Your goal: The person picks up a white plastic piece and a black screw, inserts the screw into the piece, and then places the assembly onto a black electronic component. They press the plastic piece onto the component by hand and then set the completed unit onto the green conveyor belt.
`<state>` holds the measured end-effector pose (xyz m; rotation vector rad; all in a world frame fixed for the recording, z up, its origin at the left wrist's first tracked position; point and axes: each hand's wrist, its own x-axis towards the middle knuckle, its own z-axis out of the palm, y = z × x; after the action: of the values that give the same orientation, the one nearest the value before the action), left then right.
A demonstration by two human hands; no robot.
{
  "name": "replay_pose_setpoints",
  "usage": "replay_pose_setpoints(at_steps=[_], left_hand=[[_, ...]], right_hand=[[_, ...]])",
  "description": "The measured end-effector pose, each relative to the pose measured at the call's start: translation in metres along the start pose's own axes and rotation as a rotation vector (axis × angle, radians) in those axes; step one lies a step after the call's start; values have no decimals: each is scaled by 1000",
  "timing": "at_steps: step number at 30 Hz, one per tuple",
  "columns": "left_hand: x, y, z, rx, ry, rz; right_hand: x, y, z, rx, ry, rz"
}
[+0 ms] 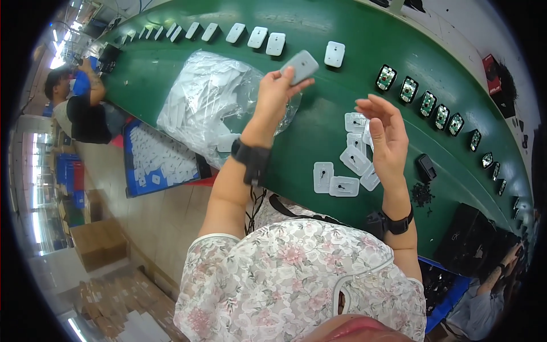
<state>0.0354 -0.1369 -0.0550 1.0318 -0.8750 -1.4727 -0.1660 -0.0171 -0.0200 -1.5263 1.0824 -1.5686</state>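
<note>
My left hand (274, 91) grips a white plastic device case (300, 67) by its near end, above the green table. Its rounded rectangular face has small holes. My right hand (386, 134) is raised with the fingers stretched out and nothing in them. Partly below that hand lie several translucent white covers (323, 178), each with a small black piece on it. A white case (334, 54) stands by itself beyond my hands. Left of my left forearm, a clear plastic bag (196, 94) full of white plastic parts lies on the table.
A row of white cases (257, 37) runs along the far left. Black housings with green circuit boards (408, 89) line the right. A black block (425, 167) and small black pieces (422, 195) lie nearby. A blue tray (162, 162) holds white parts. Two people (85, 108) work at the sides.
</note>
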Motion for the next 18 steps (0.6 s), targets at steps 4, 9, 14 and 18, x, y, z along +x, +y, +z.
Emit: replay_pose_setpoints(at_steps=[4, 9, 14, 18], left_hand=[[53, -14, 8, -113, -45, -43], [99, -23, 15, -26, 187, -215], [133, -39, 8, -61, 223, -121], [140, -36, -5, 61, 195, -135]], right_hand=[[-6, -4, -13, 34, -32, 82], [-21, -27, -36, 53, 34, 121], [-41, -45, -80, -151, 247, 140], [-51, -39, -119, -236, 437, 189]])
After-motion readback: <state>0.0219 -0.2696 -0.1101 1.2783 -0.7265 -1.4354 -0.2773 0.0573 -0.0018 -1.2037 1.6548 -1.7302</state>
